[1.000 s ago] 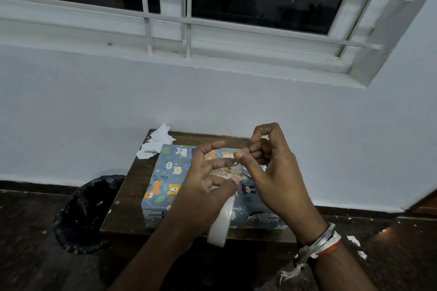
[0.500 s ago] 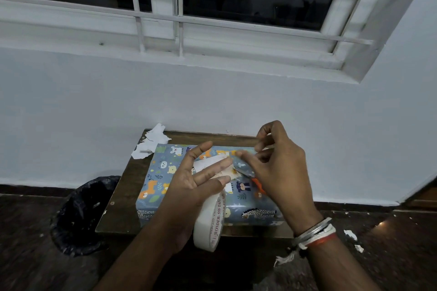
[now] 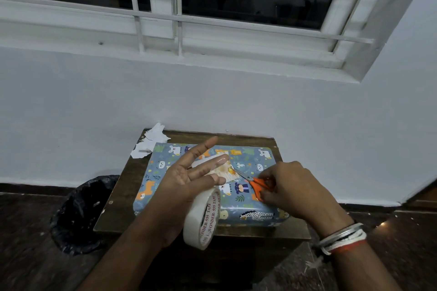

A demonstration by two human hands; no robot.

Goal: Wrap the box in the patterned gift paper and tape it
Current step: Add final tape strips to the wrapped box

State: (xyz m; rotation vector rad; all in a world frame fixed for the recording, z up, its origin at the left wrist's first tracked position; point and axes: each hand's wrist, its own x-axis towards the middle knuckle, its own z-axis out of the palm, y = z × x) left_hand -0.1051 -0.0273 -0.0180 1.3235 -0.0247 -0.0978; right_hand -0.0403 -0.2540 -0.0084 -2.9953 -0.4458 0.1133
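Note:
The box (image 3: 250,165), covered in blue animal-patterned gift paper, lies flat on a small dark wooden table (image 3: 123,196). My left hand (image 3: 189,179) hovers over the box with its fingers spread; a strip of clear tape runs along its fingers, and the white tape roll (image 3: 202,218) hangs from the lowest finger. My right hand (image 3: 290,186) rests on the box's right part and grips orange-handled scissors (image 3: 256,185), whose blades point left toward the tape at my left fingertips.
Torn white paper scraps (image 3: 151,140) lie at the table's far left corner. A bin lined with a black bag (image 3: 80,215) stands on the dark floor left of the table. A white wall and barred window rise behind.
My hands have parted. The right hand dropped to the box and now holds the scissors. The left hand's fingers spread, with the tape roll still hanging.

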